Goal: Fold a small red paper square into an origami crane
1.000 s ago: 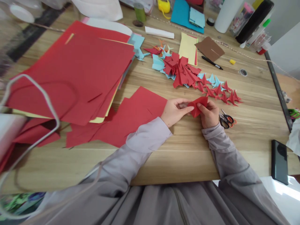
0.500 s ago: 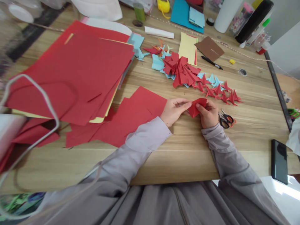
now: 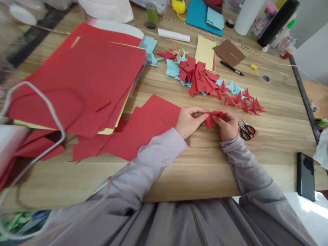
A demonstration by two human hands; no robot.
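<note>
A small folded piece of red paper (image 3: 210, 120) is pinched between both my hands just above the wooden table (image 3: 194, 171). My left hand (image 3: 191, 120) grips its left corner with thumb and fingers closed. My right hand (image 3: 228, 124) holds its right side, fingers curled over the top edge. Both arms wear grey sleeves. Small scissors (image 3: 246, 130) with red handles lie right beside my right hand.
Loose red sheets (image 3: 143, 126) lie left of my hands and a big red stack (image 3: 77, 75) farther left. Folded red and blue paper figures (image 3: 212, 85) spread behind my hands. A black phone (image 3: 305, 176) rests near the right front edge. A pen (image 3: 232, 68), yellow paper and bottles stand at the back.
The red paper piece has been pressed flatter and lower between my hands; its raised upper flap has come down. My hands stay in the same spot.
</note>
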